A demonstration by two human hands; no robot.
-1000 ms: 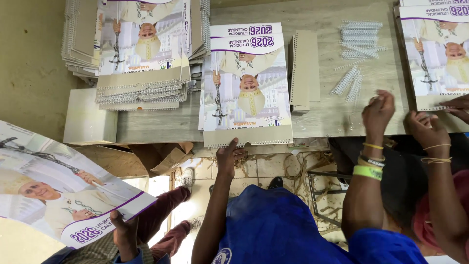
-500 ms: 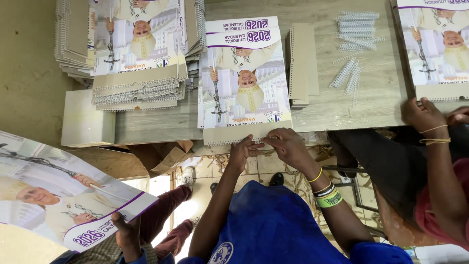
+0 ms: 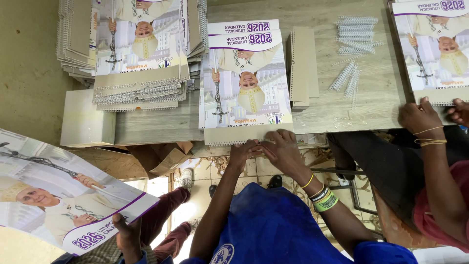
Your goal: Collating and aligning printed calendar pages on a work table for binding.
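A printed wall calendar (image 3: 246, 83) with a purple title band lies on a wooden table (image 3: 337, 110), on a pale card backing. My left hand (image 3: 243, 149) and my right hand (image 3: 282, 148) meet side by side at its near edge, fingers pinched on the punched rim of the backing. The right wrist wears green, black and yellow bands. What lies between the fingertips is too small to make out. My blue shirt (image 3: 273, 230) fills the lower middle.
Bound calendars (image 3: 141, 54) are stacked at the left and card sheets (image 3: 303, 68) lie right of my calendar. White wire binding coils (image 3: 351, 54) lie beyond. Another person's hand (image 3: 419, 116) rests on a calendar at the right. A third person (image 3: 128, 235) holds a calendar sheet (image 3: 68, 195) at the lower left.
My right hand came back from near the wire coils to the calendar's near edge, beside my left hand. The left hand stayed at that edge.
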